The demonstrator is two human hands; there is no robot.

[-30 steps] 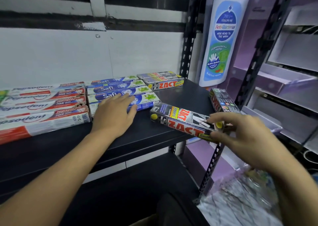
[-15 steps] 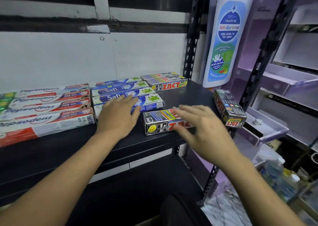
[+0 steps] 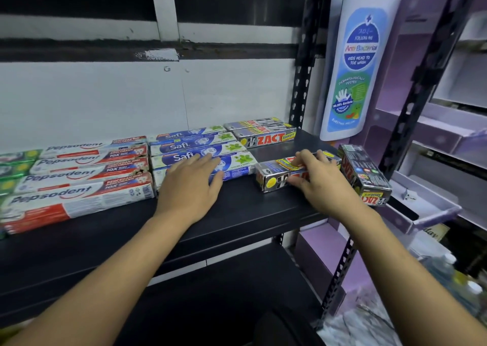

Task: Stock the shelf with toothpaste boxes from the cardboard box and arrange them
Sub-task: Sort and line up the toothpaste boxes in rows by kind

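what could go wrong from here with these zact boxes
1. The angled Zact box sits at the right corner of the shelf and seems to overhang it. The right hand works close beside it and could knock it off.
2. The front Zact box, gripped by the right hand, lies apart from the back Zact row. Pushed unevenly, it may end up crooked.

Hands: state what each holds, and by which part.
Right hand grips the Zact box by its right half. Left hand rests flat on the Safi boxes, holding nothing.
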